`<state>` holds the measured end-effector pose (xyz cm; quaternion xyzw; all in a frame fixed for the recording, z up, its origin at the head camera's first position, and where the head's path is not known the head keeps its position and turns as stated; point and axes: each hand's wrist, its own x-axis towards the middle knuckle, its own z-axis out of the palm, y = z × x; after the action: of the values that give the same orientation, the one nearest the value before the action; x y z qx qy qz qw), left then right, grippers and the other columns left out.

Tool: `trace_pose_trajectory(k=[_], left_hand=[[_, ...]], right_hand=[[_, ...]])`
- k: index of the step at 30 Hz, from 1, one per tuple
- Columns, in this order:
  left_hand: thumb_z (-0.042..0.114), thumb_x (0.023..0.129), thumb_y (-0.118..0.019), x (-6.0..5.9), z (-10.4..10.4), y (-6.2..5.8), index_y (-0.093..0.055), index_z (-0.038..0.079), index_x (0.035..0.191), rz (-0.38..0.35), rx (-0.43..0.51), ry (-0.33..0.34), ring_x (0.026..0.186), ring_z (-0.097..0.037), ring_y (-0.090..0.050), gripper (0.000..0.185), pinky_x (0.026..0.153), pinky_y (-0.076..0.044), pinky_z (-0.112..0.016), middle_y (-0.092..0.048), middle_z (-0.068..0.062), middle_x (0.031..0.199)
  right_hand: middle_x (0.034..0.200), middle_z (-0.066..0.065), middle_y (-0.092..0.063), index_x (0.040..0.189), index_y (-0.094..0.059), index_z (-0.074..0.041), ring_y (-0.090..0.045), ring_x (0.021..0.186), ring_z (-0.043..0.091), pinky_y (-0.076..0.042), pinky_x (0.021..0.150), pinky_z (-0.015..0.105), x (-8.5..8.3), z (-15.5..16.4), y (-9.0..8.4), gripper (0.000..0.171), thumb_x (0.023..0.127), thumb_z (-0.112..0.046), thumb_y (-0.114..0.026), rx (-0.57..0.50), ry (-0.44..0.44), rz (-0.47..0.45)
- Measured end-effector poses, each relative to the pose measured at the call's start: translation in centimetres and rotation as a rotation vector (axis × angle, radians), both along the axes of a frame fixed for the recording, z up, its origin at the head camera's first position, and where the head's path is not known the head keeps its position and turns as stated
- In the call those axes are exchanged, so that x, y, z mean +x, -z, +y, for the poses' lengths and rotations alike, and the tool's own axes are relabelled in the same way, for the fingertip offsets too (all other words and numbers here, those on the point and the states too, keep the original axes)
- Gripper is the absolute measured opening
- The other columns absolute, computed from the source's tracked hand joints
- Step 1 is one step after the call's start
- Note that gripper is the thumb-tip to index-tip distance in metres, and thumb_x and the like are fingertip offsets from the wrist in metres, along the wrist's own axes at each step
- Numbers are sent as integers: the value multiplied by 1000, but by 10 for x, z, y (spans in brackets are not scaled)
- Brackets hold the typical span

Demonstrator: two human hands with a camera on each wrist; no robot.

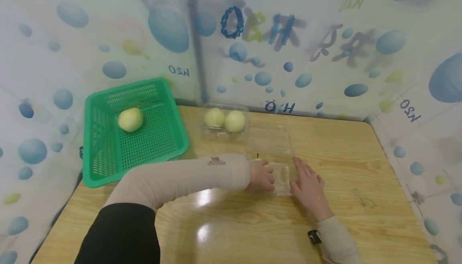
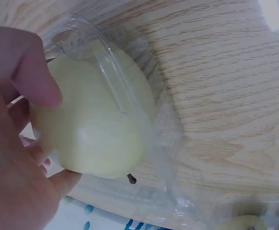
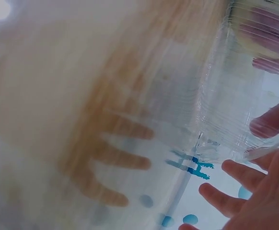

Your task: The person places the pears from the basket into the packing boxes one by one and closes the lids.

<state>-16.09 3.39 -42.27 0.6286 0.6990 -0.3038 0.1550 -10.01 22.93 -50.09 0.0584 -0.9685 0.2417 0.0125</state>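
My left hand (image 1: 260,175) grips a pale yellow-green pear (image 2: 94,115), thumb on one side and fingers on the other. The pear is at the left end of a clear plastic clamshell box (image 1: 281,177), its dark stem pointing to the back. At the box's right end, my right hand (image 1: 310,189) holds the rim. In the right wrist view, its thumb (image 3: 273,120) shows through the plastic, with the other fingers outside the wall. The clear lid (image 1: 270,139) lies folded back behind the box. My left hand mostly covers the pear in the head view.
A second clear box (image 1: 224,132) with two pears (image 1: 235,121) stands at the back by the patterned wall covering. To the left, a green plastic basket (image 1: 180,145) contains one pear (image 1: 130,119). The wooden table (image 1: 223,232) extends towards the front.
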Motion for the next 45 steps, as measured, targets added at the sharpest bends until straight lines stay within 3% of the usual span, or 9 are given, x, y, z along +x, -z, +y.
trace_pose_trajectory(k=[4, 12, 21, 26, 35, 40, 45], left_hand=[[31, 85, -70, -1, 2, 3, -51, 30, 133, -16, 5, -10, 124, -14, -40, 52, 112, -27, -42, -50, 12, 129], [33, 84, -70, -4, 0, 12, -50, 29, 135, -34, 70, 14, 137, -16, -30, 56, 114, -21, -46, -47, 10, 137], [30, 86, -70, -12, -4, 7, -45, 26, 141, -45, 131, 19, 137, -14, -31, 61, 116, -16, -46, -44, 7, 141], [21, 86, -68, -15, -14, -6, -48, 24, 137, -97, 168, -31, 135, -15, -35, 55, 115, -18, -45, -48, 6, 137], [20, 86, -68, -14, -47, -30, -57, 20, 129, -35, 250, -12, 126, -20, -44, 45, 112, -27, -48, -54, 0, 129], [20, 87, -66, -16, -68, -46, -60, 19, 125, 0, 242, -97, 121, -21, -48, 39, 110, -29, -49, -57, -1, 124], [20, 84, -69, -21, -88, -57, -58, 16, 129, -3, 255, -205, 119, -24, -51, 46, 111, -29, -48, -59, -4, 123]], right_hand=[[151, 23, -31, 152, -23, -5, -29, 133, 47, -17, 96, 76, 0, -1, 0, 69, 89, -10, -52, 1, -2, 4], [151, 23, -32, 152, -24, -5, -30, 133, 45, -17, 96, 76, 0, -1, 0, 69, 90, -10, -53, 1, -8, 22], [151, 22, -31, 152, -24, -5, -30, 134, 44, -18, 95, 77, -1, -1, 0, 68, 90, -10, -52, 7, -14, 21], [151, 22, -30, 152, -24, -5, -29, 134, 43, -17, 96, 77, -1, -2, 0, 68, 90, -10, -51, 5, -16, 20], [151, 23, -29, 152, -25, -4, -29, 134, 45, -17, 95, 77, 0, -3, 0, 68, 89, -10, -52, -10, -20, 31], [152, 23, -29, 152, -25, -3, -29, 133, 47, -17, 95, 78, 2, -3, 0, 68, 90, -10, -51, -9, -18, 44], [152, 24, -28, 152, -24, -2, -28, 133, 47, -17, 95, 78, 3, -3, 0, 68, 90, -10, -51, -18, -21, 35]])
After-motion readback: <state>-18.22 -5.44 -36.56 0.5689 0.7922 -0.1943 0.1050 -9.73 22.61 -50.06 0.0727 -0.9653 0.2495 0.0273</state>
